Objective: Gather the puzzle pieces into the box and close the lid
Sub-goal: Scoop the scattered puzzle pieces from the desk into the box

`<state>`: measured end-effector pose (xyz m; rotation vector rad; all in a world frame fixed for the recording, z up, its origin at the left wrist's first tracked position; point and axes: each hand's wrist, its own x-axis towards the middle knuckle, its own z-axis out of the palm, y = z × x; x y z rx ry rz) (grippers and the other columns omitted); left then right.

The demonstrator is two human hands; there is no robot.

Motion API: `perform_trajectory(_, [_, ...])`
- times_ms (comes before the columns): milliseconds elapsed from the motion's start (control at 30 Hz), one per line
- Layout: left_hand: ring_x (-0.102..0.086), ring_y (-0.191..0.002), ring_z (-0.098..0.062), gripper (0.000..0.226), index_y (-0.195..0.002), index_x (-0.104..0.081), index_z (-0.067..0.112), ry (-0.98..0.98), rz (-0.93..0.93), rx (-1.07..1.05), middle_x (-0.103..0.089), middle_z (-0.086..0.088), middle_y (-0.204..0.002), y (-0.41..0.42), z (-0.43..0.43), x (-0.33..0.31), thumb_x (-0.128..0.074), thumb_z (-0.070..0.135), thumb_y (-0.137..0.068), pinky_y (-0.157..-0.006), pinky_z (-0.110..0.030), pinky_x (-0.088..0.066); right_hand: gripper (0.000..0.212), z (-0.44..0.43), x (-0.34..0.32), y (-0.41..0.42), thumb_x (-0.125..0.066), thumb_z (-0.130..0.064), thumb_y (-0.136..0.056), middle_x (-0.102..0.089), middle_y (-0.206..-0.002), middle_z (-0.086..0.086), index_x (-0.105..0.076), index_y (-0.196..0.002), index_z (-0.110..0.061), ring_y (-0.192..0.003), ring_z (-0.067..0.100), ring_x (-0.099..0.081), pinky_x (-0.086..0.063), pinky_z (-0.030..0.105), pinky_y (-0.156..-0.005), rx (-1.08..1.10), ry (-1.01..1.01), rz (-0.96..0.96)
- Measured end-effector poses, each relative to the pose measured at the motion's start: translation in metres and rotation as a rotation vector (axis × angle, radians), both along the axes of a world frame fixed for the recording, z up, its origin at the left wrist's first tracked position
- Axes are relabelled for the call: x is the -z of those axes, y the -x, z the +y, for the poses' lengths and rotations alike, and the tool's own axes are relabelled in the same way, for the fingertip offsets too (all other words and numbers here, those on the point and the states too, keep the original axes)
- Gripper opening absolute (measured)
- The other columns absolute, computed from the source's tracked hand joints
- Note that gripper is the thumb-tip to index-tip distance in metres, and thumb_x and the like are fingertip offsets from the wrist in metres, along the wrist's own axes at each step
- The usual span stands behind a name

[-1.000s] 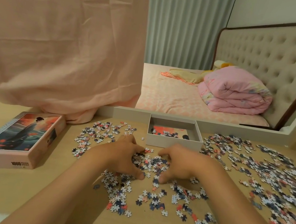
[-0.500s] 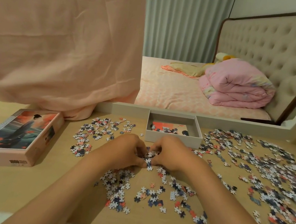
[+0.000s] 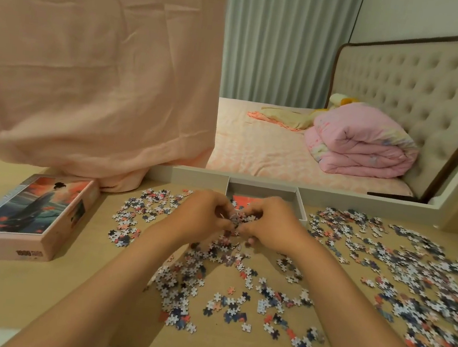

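The left hand (image 3: 204, 218) and right hand (image 3: 271, 228) met over the desk (image 3: 3, 289), their fingers curled inward around a shared clump of puzzle pieces (image 3: 237, 219). The open box (image 3: 261, 191) sat just beyond them at twelve o'clock, with a few pieces inside. The lid (image 3: 27, 213) lay at nine o'clock. Loose pieces (image 3: 413, 270) spread thickly at three o'clock and more thinly at six.

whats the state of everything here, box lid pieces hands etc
pieces, mostly scattered on table
box, open, few pieces inside
lid, off, lying picture-up at left
left hand, grips a clump of pieces
right hand, grips same clump
quilt, folded on bed
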<state>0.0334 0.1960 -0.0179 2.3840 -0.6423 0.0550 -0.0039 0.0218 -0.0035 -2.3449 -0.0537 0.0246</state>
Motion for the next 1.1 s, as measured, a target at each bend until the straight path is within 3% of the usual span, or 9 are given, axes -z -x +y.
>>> perform_trajectory(167, [-0.057, -0.065, -0.011, 0.007, -0.086, -0.070, 0.017, 0.061, -0.079, -0.006, -0.068, 0.001, -0.076, -0.033, -0.030, -0.025, -0.075, 0.015, -0.083, -0.060, -0.024, -0.044, 0.018, -0.022, -0.028, -0.032, -0.079, -0.011, -0.083, -0.074, -0.092, 0.005, -0.076, -0.100, -0.014, -0.065, 0.021, -0.070, -0.056, 0.027, -0.059, 0.069, 0.056, -0.160])
perform_trajectory(300, [-0.065, -0.072, -0.014, 0.009, -0.095, -0.074, 0.015, -0.017, -0.074, -0.015, -0.073, -0.002, -0.087, -0.057, -0.051, -0.024, -0.071, 0.016, -0.086, -0.066, -0.029, -0.052, 0.018, -0.036, -0.025, -0.059, -0.077, -0.013, -0.084, -0.072, -0.096, 0.004, -0.078, -0.103, -0.015, -0.080, 0.021, -0.068, -0.054, 0.030, -0.070, 0.063, 0.118, -0.133])
perform_trajectory(400, [-0.067, -0.088, -0.015, 0.024, -0.111, -0.074, 0.023, -0.155, -0.069, -0.010, -0.075, 0.001, -0.102, -0.064, -0.053, -0.013, -0.067, 0.033, -0.091, -0.081, -0.032, -0.054, 0.012, -0.043, -0.013, -0.068, -0.072, -0.020, -0.089, -0.073, -0.090, 0.001, -0.077, -0.100, -0.020, -0.088, 0.022, -0.066, -0.045, 0.026, -0.068, -0.015, 0.206, -0.066])
perform_trajectory(533, [-0.065, -0.103, -0.012, 0.037, -0.122, -0.068, 0.021, -0.197, -0.073, -0.044, -0.071, 0.004, -0.118, -0.065, -0.041, -0.007, -0.064, 0.041, -0.092, -0.096, -0.035, -0.050, 0.033, -0.048, -0.010, -0.067, -0.061, -0.023, -0.098, -0.065, -0.131, 0.005, -0.066, -0.130, -0.017, -0.114, 0.022, -0.061, -0.045, 0.030, -0.096, -0.010, 0.231, -0.037])
perform_trajectory(600, [-0.062, -0.103, -0.012, 0.032, -0.120, -0.070, 0.021, -0.158, -0.109, -0.051, -0.070, 0.004, -0.116, -0.060, -0.036, -0.008, -0.064, 0.037, -0.092, -0.096, -0.035, -0.049, 0.030, -0.048, -0.015, -0.064, -0.058, -0.022, -0.100, -0.065, -0.132, 0.005, -0.067, -0.128, -0.017, -0.115, 0.022, -0.061, -0.044, 0.027, -0.095, -0.003, 0.237, -0.075])
perform_trajectory(700, [-0.054, -0.093, -0.008, 0.014, -0.103, -0.071, 0.028, -0.080, -0.240, -0.069, -0.059, 0.009, -0.101, -0.047, -0.027, -0.007, -0.061, 0.030, -0.093, -0.081, -0.027, -0.044, 0.027, -0.043, -0.024, -0.049, -0.059, -0.019, -0.099, -0.068, -0.125, 0.003, -0.071, -0.122, -0.017, -0.109, 0.018, -0.062, -0.042, 0.022, -0.091, -0.010, 0.203, -0.164])
perform_trajectory(833, [-0.053, -0.081, -0.003, 0.007, -0.089, -0.064, 0.029, -0.057, -0.222, -0.013, -0.053, 0.015, -0.092, -0.019, -0.012, -0.003, -0.058, 0.026, -0.091, -0.073, -0.027, -0.046, 0.021, -0.028, -0.027, -0.016, -0.059, -0.023, -0.097, -0.071, -0.113, -0.006, -0.075, -0.111, -0.024, -0.098, 0.011, -0.063, -0.049, 0.028, -0.090, -0.104, 0.289, -0.125])
perform_trajectory(967, [-0.055, -0.101, -0.007, 0.029, -0.114, -0.066, 0.032, -0.296, -0.113, 0.112, -0.053, 0.015, -0.114, 0.004, 0.001, 0.013, -0.056, 0.047, -0.092, -0.089, -0.031, -0.049, 0.026, -0.023, -0.017, 0.012, -0.057, -0.024, -0.095, -0.071, -0.115, -0.005, -0.072, -0.116, -0.027, -0.100, 0.016, -0.065, -0.053, 0.033, -0.089, -0.107, 0.613, 0.033])
perform_trajectory(1100, [-0.042, -0.127, -0.008, 0.052, -0.138, -0.052, 0.035, -0.358, -0.093, 0.218, -0.042, 0.016, -0.141, 0.013, 0.000, 0.030, -0.054, 0.057, -0.090, -0.107, -0.034, -0.039, 0.031, -0.028, 0.002, 0.022, -0.052, -0.016, -0.093, -0.067, -0.122, 0.005, -0.069, -0.118, -0.023, -0.105, 0.026, -0.064, -0.055, 0.038, -0.088, -0.021, 0.787, 0.092])
